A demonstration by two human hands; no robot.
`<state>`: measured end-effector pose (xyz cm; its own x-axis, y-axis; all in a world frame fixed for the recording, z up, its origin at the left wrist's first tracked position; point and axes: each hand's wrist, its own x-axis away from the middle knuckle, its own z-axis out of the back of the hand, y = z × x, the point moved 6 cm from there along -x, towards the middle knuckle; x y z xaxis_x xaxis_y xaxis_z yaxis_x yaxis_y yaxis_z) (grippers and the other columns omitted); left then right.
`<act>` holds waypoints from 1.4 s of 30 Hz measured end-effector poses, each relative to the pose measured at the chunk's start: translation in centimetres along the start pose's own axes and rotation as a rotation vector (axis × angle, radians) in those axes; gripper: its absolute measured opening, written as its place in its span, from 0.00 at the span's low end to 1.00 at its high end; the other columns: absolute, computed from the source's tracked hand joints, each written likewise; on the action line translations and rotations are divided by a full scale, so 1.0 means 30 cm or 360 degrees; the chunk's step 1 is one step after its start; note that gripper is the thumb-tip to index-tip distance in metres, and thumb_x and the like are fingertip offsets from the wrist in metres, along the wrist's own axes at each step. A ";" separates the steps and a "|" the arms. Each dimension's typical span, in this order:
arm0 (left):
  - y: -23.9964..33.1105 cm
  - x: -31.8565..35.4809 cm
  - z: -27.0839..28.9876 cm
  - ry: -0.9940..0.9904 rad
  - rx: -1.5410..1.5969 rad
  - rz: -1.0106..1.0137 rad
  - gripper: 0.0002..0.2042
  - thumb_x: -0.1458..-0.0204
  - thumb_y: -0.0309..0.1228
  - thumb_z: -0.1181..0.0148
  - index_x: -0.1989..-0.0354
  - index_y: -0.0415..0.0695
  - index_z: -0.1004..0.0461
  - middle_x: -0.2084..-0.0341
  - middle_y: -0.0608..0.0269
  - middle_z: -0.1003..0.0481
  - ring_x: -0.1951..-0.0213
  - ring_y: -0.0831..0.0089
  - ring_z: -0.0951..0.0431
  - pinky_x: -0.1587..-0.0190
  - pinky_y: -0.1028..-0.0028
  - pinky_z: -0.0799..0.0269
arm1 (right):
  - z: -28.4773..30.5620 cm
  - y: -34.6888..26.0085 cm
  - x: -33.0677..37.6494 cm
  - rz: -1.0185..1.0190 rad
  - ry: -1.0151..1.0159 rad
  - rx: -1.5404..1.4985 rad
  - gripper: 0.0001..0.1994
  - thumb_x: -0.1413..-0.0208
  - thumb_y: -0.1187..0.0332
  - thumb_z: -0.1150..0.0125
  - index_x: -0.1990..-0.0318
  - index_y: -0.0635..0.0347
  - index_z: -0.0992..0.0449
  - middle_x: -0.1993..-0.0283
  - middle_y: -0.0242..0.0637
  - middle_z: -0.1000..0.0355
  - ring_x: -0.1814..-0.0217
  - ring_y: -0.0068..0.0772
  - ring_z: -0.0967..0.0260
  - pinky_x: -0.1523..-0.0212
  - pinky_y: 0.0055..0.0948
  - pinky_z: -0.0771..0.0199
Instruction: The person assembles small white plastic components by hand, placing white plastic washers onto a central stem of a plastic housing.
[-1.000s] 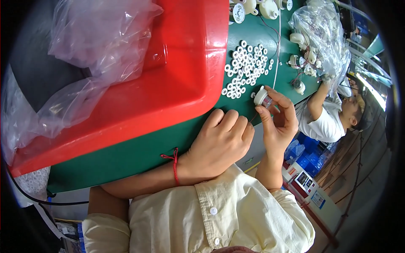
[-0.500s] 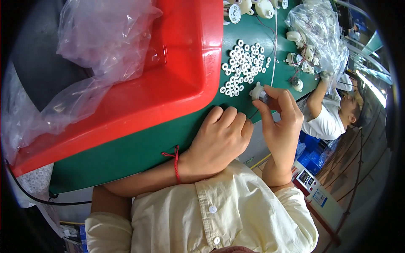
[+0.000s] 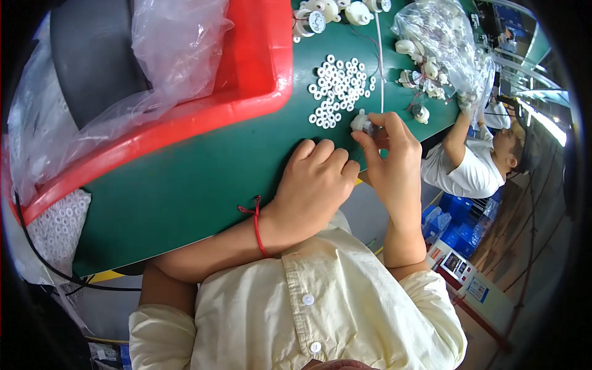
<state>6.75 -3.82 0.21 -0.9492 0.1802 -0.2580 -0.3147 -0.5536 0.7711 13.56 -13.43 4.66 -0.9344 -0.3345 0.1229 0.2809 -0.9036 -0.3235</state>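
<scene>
Between the thumb and fingers of my right hand (image 3: 396, 159) is a small motor with a white plastic housing (image 3: 360, 121), held just above the green tabletop (image 3: 203, 166). Its metal body is partly covered by my fingers. My left hand (image 3: 316, 188) is curled into a fist, back upward, at the table's near edge; what lies inside it, if anything, is hidden. A red cord circles that wrist. Just beyond the held motor, a pile of small white rings (image 3: 340, 85) lies spread on the table.
A red bin (image 3: 185, 114) with clear plastic film (image 3: 179, 55) fills the far left. A bag of white rings (image 3: 58, 225) hangs near the left edge. More motors (image 3: 308, 23) lie at the back. A bagged heap (image 3: 438, 31) sits right, near a co-worker (image 3: 472, 163).
The view has shifted, so the bin, rings and motors appear farther left and higher. My right hand still holds the motor, and my left hand stays curled.
</scene>
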 end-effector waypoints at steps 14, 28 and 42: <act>0.050 -0.020 0.136 0.0525 0.1298 0.0168 0.15 0.55 0.21 0.30 0.56 0.44 0.20 0.66 0.65 0.30 0.69 0.78 0.29 0.65 0.77 0.30 | -0.115 0.045 0.156 -0.0094 -0.0963 -0.3469 0.24 0.38 0.62 0.39 0.41 0.71 0.34 0.46 0.56 0.28 0.48 0.35 0.25 0.55 0.25 0.21; 0.060 -0.015 0.092 0.0335 0.1458 0.0322 0.08 0.44 0.30 0.35 0.62 0.40 0.25 0.70 0.69 0.38 0.72 0.86 0.39 0.74 0.84 0.37 | -0.148 0.030 0.166 -0.0087 -0.1211 -0.3490 0.21 0.38 0.64 0.39 0.46 0.74 0.32 0.54 0.43 0.27 0.59 0.25 0.25 0.71 0.19 0.22; 0.001 -0.171 0.267 0.0264 -0.0247 0.0155 0.18 0.42 0.25 0.44 0.44 0.33 0.32 0.48 0.45 0.32 0.45 0.53 0.31 0.40 0.59 0.37 | 0.214 0.117 -0.279 0.0271 0.0567 -0.1855 0.13 0.37 0.65 0.45 0.50 0.62 0.27 0.59 0.44 0.24 0.66 0.28 0.28 0.58 0.32 0.26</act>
<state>11.58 1.74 6.22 -0.9574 -0.0091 -0.2888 -0.2052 -0.6823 0.7017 23.77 -15.53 8.53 -0.9640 -0.1678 -0.2063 0.2118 -0.0152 -0.9772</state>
